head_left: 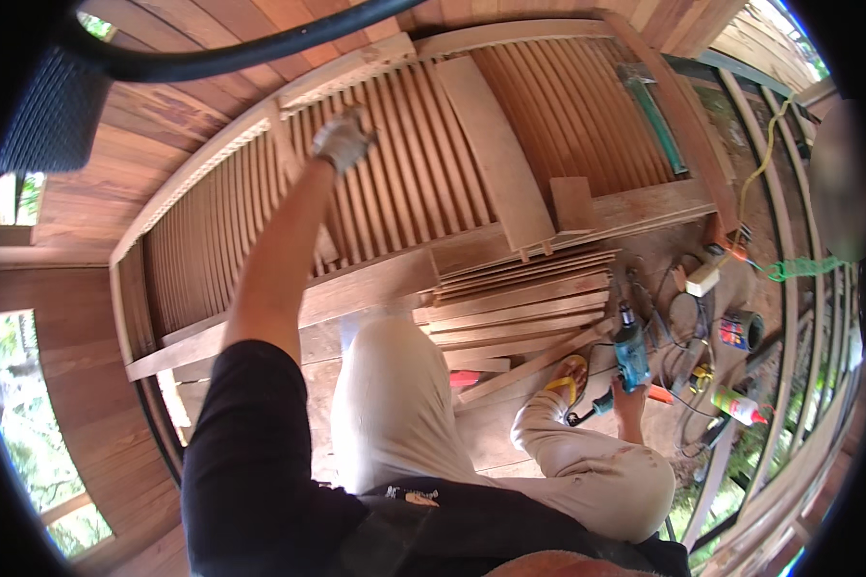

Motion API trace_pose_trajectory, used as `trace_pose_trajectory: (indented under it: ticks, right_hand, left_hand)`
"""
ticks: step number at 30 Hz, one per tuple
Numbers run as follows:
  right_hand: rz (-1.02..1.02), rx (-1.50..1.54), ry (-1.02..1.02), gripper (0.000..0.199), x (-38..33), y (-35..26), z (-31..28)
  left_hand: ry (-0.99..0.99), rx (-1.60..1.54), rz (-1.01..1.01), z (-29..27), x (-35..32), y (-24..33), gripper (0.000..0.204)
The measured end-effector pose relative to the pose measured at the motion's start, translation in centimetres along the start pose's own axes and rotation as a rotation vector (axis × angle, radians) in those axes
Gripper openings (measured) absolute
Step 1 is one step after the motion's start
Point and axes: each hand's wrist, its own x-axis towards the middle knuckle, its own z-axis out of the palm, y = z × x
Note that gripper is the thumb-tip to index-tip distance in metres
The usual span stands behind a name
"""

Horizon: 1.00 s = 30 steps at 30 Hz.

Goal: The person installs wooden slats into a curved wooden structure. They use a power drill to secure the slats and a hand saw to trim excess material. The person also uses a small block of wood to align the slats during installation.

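Note:
My left hand (344,139), in a pale glove, reaches out over the wooden slats (394,163) of a large louvred panel. Its fingers are apart and somewhat bent, over or touching the slats; nothing shows in them. Low on the right, my right hand (630,409) is closed round a teal power tool (631,354) with a dark nose pointing away from me. Its handle and cord lie close to my sandalled foot (570,377). A wide flat board (496,154) lies across the panel, with a small wood block (572,204) beside it.
Loose strips of wood (520,313) are stacked between the panel and my knees. To the right are tangled cords, a can (738,330), a bottle with a red tip (739,406) and a green coiled hose (803,267). A green tool (656,125) rests on the panel's right end.

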Motion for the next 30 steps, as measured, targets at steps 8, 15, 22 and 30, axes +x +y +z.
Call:
trace_pose_trajectory:
  ticks: [8,15,22,30]
  right_hand:
    - [0.290,1.128,-0.142,0.065,2.5,4.8,3.9]
    - [0.386,1.289,-0.353,0.061,1.7,3.1,1.2]
    - [0.225,1.429,-0.343,0.059,0.4,3.8,-2.5]
    - [-0.294,1.396,-0.186,0.051,-2.8,-15.2,-17.8]
  left_hand:
    - [-0.162,0.200,0.391,7.5,-14.6,3.1,0.067]
    - [-0.306,0.117,0.311,8.1,-13.6,2.9,0.071]
    - [-0.218,0.164,0.441,9.2,-12.4,2.4,0.056]
    - [-0.288,-0.053,0.334,3.8,-14.2,6.7,0.048]
